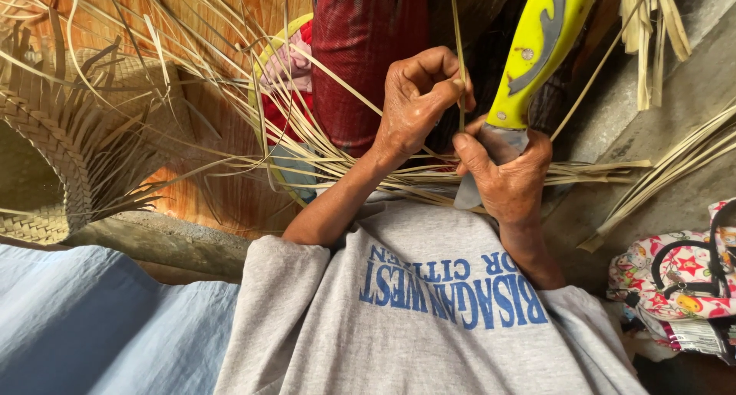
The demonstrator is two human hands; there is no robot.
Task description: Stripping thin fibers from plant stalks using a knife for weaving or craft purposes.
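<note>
The head camera is looking down on two hands, one knife, one half-woven mat piece, one patterned bag and more loose straw strips than can be counted.

The left hand (418,96) is curling shut, its thumb and forefinger pinching a single thin strip (458,35) that is running straight up out of the top of the picture. The right hand (507,177) is sitting just beside and below it, closing around a knife (537,50) where the handle meets the blade, with the thumb pressing toward the same strip. The handle is bright yellow-green plastic with a grey inlay and a metal rivet, and it is slanting up to the right. The blade is dull grey metal, poking out below the palm toward the shirt.

The pinched strip is pale tan, flat, narrow and dry-looking, standing nearly upright between the two hands.

A bundle of like strips (368,169) is lying crosswise under the wrists and fanning out to the left. More strips (667,165) are resting on the grey concrete at right. At far left a plaited mat piece (50,146) is showing a tight diagonal weave, with its loose ends bristling outward.

A grey shirt (414,326) with blue lettering is filling the bottom of the picture. Red checked cloth (360,50) is lying behind the hands. A flowered bag (678,280) with black straps is sitting at the lower right.
</note>
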